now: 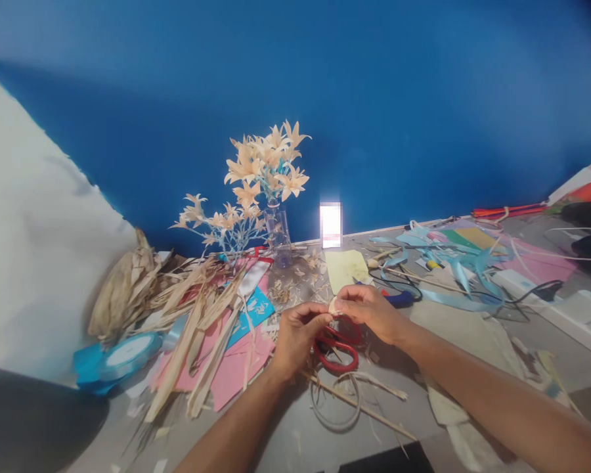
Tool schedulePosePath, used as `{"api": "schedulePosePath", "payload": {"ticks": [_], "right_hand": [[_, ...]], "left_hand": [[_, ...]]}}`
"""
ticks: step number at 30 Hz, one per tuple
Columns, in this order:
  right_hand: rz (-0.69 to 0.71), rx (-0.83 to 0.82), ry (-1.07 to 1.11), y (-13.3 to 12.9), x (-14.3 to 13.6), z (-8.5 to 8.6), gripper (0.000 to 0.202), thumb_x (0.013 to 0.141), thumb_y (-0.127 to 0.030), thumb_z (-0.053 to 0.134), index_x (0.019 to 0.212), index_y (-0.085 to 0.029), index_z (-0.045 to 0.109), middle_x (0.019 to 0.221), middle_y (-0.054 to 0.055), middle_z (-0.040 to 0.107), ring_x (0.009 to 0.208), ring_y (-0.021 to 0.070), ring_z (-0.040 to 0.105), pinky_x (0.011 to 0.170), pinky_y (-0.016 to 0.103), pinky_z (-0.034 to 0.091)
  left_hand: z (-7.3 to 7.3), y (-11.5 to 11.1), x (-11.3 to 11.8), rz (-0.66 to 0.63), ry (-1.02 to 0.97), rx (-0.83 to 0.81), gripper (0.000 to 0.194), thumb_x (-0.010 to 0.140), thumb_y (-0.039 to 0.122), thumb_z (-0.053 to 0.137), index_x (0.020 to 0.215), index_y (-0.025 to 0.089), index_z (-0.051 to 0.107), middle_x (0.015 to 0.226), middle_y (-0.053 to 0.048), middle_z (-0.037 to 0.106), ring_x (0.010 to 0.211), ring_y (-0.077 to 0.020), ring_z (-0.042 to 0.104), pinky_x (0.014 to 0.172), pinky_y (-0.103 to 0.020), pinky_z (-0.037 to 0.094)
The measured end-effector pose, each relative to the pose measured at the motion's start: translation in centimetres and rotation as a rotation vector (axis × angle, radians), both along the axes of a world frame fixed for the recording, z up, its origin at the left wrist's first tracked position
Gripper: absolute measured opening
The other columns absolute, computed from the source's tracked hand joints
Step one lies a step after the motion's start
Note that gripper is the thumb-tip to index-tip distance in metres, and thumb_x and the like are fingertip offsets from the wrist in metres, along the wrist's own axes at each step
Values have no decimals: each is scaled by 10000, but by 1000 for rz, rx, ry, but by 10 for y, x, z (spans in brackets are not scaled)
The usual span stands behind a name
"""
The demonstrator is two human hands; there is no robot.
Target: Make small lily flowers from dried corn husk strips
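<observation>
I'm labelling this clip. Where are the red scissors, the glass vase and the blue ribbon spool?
red scissors (338, 351): head view, on a handle loop.
glass vase (278, 240): head view, on its clear body.
blue ribbon spool (123, 355): head view, on its face.

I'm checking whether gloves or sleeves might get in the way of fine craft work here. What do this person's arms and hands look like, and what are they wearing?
Both forearms are bare as far as the picture shows: no sleeves in view. The left hand and right hand are bare too, no gloves. I can see no watch, bracelet or ring, though small items would be hard to tell at this size.
</observation>
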State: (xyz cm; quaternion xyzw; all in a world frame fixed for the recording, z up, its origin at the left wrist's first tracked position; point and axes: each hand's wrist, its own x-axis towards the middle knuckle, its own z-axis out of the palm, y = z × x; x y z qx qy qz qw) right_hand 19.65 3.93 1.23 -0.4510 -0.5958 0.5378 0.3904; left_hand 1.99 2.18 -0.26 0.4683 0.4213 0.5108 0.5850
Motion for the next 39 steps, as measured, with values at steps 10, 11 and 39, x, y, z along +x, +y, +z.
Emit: {"api": "schedulePosePath", "payload": {"ticks": [10, 11, 39], "right_hand": [[37, -41, 167, 4, 3, -3, 457, 782, -612, 677, 734, -160, 631, 562, -46, 433, 510, 89, 330, 486, 241, 197], [25, -43, 193, 5, 3, -4, 469, 792, -625, 662, 766, -157, 644, 579, -40, 450, 513, 89, 332, 487, 240, 191], [-226, 367, -788, -21, 118, -22, 174, 869, -315, 555, 946, -212, 672, 896, 58, 683, 777, 228, 614, 668, 313, 434]], "left_hand": [[-6, 2, 0, -15, -69, -59, 234, 627, 322, 850, 669, 149, 698, 516, 33, 567, 454, -72, 475, 469, -188, 387], [-8, 2, -1, -18, -94, -82, 248, 620, 326, 857, 674, 150, 691, 503, 38, 556, 446, -71, 466, 464, -188, 380], [-11, 15, -11, -48, -389, -163, 386, 629, 350, 896, 627, 149, 567, 495, 84, 410, 442, -34, 336, 472, -190, 276]]}}
